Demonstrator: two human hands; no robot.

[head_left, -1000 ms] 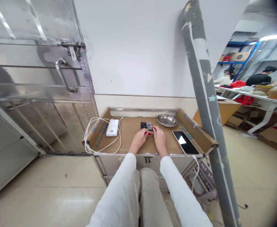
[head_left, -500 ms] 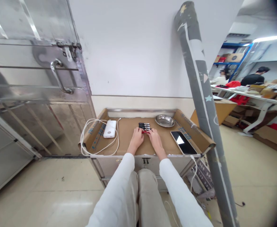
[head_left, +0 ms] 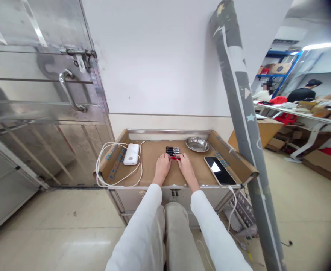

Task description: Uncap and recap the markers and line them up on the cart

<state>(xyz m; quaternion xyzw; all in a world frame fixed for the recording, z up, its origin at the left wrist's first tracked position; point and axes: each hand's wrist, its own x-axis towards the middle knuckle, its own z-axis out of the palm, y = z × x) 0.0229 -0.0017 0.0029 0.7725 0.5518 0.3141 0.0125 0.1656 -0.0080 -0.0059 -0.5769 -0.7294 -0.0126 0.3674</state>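
A red marker pen (head_left: 174,158) lies crosswise between my two hands, at the near side of a row of several black marker pens (head_left: 172,149). The fingers of my left hand (head_left: 163,165) are closed on its left end. On its right end, the fingers of my right hand (head_left: 185,165) are closed too. Only the middle of the red pen shows; its ends are covered by my fingertips. The black pens lie side by side, parallel to it, just beyond my fingers on the brown cardboard lining (head_left: 151,150).
To the left is a white power bank (head_left: 131,154) with a looped white cable (head_left: 98,165). A round metal dish (head_left: 197,144) sits at the back right, a phone (head_left: 219,171) nearer. A grey roll (head_left: 239,82) leans beside the cart. Two people work in the far background.
More of the red marker shows between my fingers now, and my hands have shifted only slightly. The black pens stay in place.
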